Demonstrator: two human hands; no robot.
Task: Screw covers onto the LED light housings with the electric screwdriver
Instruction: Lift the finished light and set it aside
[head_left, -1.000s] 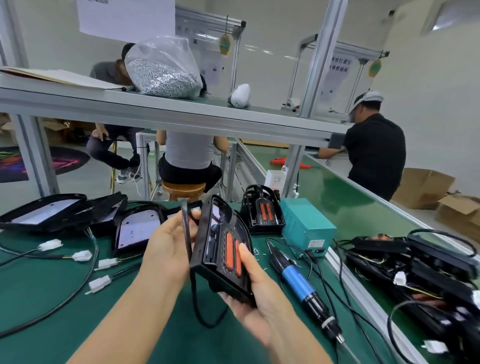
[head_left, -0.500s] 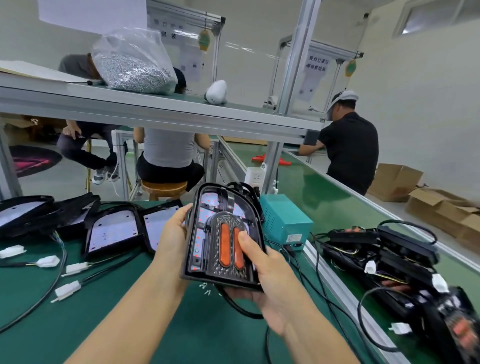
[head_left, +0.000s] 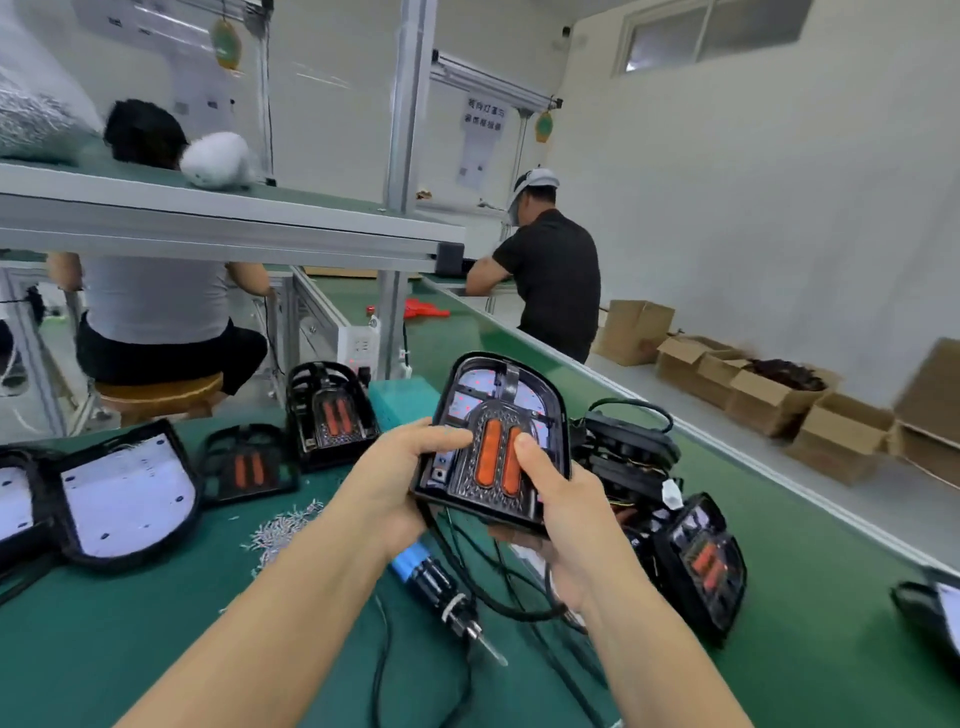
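Observation:
I hold a black LED light housing (head_left: 498, 400) with two orange strips and its cover above the green bench, face toward me. My left hand (head_left: 395, 478) grips its left edge, thumb on the front. My right hand (head_left: 566, 519) grips its lower right corner, thumb beside the orange strips. The electric screwdriver (head_left: 441, 592), blue grip and black nose, lies on the bench (head_left: 130, 634) under my hands. A heap of small screws (head_left: 280, 530) lies to its left.
Open housings with white LED boards (head_left: 124, 493) and covers (head_left: 249, 467) lie at left, another unit (head_left: 330, 410) stands behind. Assembled lights and cables (head_left: 701, 561) pile at right. A teal box (head_left: 405, 395), a shelf above, other workers and cardboard boxes (head_left: 779, 400) beyond.
The housing has turned from edge-on to facing me and moved right, over the screwdriver. My view has swung right, toward the pile of assembled lights.

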